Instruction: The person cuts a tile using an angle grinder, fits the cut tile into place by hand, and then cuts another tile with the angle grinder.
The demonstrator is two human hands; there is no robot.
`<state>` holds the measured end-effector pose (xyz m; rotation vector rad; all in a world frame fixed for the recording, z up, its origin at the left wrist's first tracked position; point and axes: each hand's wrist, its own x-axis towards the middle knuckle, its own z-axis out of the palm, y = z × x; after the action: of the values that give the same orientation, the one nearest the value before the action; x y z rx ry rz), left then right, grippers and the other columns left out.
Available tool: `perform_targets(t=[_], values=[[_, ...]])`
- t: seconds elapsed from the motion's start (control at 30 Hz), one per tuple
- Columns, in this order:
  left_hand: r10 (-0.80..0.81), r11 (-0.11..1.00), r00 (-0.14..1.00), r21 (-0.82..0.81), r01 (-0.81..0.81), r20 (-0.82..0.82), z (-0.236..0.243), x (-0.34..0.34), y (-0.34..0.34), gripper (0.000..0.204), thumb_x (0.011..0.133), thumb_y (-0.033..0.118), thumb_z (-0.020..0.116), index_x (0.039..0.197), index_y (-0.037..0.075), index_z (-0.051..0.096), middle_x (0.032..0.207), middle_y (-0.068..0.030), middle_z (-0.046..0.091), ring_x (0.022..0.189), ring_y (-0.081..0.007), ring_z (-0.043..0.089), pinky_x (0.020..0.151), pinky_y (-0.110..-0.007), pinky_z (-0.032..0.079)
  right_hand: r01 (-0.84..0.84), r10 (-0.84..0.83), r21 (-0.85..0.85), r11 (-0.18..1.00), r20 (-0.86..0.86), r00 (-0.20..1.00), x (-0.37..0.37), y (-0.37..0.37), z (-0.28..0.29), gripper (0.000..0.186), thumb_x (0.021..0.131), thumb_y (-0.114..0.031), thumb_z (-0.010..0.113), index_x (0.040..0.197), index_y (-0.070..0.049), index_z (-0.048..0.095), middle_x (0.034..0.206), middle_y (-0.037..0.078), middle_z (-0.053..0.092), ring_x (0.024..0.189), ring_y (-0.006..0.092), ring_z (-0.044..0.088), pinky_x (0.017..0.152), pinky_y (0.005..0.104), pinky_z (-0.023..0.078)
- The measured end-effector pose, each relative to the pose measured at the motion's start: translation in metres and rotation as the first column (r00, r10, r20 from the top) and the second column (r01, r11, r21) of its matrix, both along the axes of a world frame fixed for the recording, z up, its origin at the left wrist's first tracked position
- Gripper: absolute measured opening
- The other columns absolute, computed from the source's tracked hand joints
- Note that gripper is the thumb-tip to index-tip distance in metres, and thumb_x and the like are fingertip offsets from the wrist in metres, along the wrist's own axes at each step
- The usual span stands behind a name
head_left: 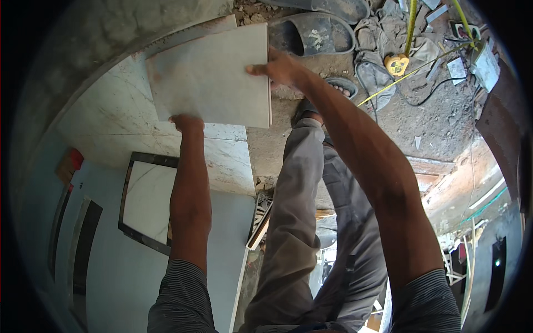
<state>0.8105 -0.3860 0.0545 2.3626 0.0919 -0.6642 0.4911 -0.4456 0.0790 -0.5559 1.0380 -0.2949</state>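
Both my hands grip a flat grey tile (pixel 214 77), held out in front of me at the upper left. My left hand (pixel 187 123) holds its near edge, thumb on the face and the other fingers hidden beneath. At the right edge my right hand (pixel 275 69) clasps it, thumb lying on the face and fingers behind. Under and beyond the tile, marbled white tiles (pixel 111 105) cover the surface along the wall. Another greyish slab edge (pixel 191 36) shows just past the tile's far side.
A yellow tape measure (pixel 396 65) with its blade drawn out lies on grey cloth at the upper right. Dark slippers (pixel 327 34) rest on the dirt floor. Broken tile pieces (pixel 484 66) and a cable lie farther right. A dark-framed panel (pixel 147 200) is at the left.
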Motion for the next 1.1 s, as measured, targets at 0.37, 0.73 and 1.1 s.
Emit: perform_targets(t=[0.37,0.73,1.1], values=[[0.131,0.991,0.991,0.004,-0.131,-0.012,-0.033,0.026,-0.011,0.054,0.097,0.044,0.038,0.136,0.006,0.034,0.140,-0.0126,0.042,0.120,-0.0310,0.052,0.097,-0.050,0.046,-0.164,0.095,-0.290,0.943,-0.236,0.967,0.044,-0.022,-0.065,0.057,0.081,-0.033,0.072,0.121,0.003,0.055,0.112,0.022,0.064,0.100,0.0393,0.063,0.087,0.0396,0.051],[0.343,0.880,0.889,-0.228,-0.417,-0.303,-0.040,0.079,-0.034,0.049,0.093,0.037,0.047,0.131,0.006,0.043,0.133,-0.0143,0.047,0.120,-0.0319,0.048,0.096,-0.048,0.041,-0.299,0.150,-0.292,0.909,-0.439,0.886,0.062,-0.033,-0.046,0.055,0.080,-0.021,0.058,0.113,0.020,0.043,0.108,0.038,0.058,0.105,0.0454,0.059,0.093,0.0420,0.047],[0.042,0.997,0.962,-0.054,-0.059,-0.269,0.028,0.065,-0.011,0.079,0.094,0.060,0.039,0.148,0.005,0.021,0.151,-0.0158,0.029,0.141,-0.0349,0.024,0.112,-0.058,0.018,-0.312,0.090,-0.441,0.842,-0.456,0.885,0.032,-0.008,-0.022,0.038,0.078,-0.020,0.055,0.102,0.009,0.061,0.102,0.031,0.062,0.099,0.0428,0.060,0.087,0.0459,0.048]])
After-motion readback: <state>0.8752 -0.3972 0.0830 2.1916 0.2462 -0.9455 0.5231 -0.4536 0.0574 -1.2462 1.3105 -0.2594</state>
